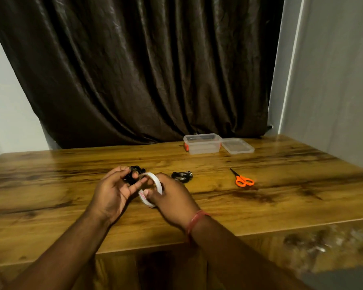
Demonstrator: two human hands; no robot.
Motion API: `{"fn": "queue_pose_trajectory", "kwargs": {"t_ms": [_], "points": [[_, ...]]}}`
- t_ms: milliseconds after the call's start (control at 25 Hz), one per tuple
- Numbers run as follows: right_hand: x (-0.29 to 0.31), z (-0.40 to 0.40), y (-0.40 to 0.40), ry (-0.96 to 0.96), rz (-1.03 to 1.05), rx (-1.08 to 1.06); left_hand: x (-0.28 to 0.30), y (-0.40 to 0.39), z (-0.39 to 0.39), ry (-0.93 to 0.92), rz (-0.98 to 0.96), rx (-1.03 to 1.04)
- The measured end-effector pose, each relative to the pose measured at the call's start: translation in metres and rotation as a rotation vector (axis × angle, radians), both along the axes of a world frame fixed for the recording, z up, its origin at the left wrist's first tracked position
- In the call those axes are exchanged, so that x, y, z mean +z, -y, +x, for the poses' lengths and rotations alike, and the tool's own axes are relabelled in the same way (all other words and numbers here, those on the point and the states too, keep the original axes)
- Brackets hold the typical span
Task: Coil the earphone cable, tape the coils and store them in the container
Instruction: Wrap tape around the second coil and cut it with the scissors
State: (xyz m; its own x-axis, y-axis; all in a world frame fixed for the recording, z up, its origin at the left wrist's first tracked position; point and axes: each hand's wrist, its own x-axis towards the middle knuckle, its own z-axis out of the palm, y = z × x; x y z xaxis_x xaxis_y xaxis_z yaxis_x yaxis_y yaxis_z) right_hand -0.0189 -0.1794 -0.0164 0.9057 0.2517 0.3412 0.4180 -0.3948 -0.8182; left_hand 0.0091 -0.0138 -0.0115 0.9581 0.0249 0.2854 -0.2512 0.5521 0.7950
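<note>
My left hand (113, 190) grips a coiled black earphone cable (135, 171) just above the wooden table (71, 185). My right hand (170, 197) holds a white tape roll (155, 181) against that coil, thumb on the roll's side. A second black coil (181, 176) lies on the table just right of my hands. At the back stands an open clear plastic container (202, 144) with an orange latch; what is inside it I cannot make out. Its lid (237, 145) lies flat to its right.
Orange-handled scissors (242, 178) lie shut on the table to the right of the second coil. A dark curtain (145, 70) hangs behind the table and a pale wall (333, 80) closes the right side. The table's front edge runs below my wrists.
</note>
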Motion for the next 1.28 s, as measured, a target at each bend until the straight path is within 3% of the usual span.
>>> {"fn": "queue_pose_trajectory", "kwargs": {"t_ms": [280, 360, 440, 520, 600, 760, 920, 1120, 1280], "points": [[-0.002, -0.012, 0.063, -0.218, 0.395, 0.171, 0.008, 0.006, -0.007, -0.089, 0.070, -0.070], [-0.001, -0.017, 0.090, -0.210, 0.387, 0.144, 0.009, 0.005, -0.009, -0.107, 0.069, -0.064], [-0.001, -0.016, 0.121, -0.050, 0.082, -0.008, 0.010, 0.004, -0.009, -0.102, 0.080, -0.066], [-0.001, -0.007, 0.145, 0.199, -0.381, -0.180, 0.008, 0.004, -0.009, -0.094, 0.097, -0.070], [-0.004, 0.004, 0.155, 0.321, -0.673, -0.206, 0.007, 0.002, -0.008, -0.087, 0.107, -0.070], [-0.007, 0.032, 0.156, 0.422, -0.799, -0.232, 0.005, 0.001, -0.005, -0.081, 0.133, -0.091], [-0.003, 0.045, 0.154, 0.398, -0.858, -0.242, 0.003, -0.002, -0.003, -0.072, 0.148, -0.115], [0.005, 0.035, 0.137, 0.505, -0.652, -0.273, 0.003, 0.001, -0.005, -0.071, 0.198, -0.158], [0.018, 0.032, 0.063, 0.318, -0.132, -0.033, 0.002, 0.005, -0.007, -0.074, 0.289, -0.180]]}}
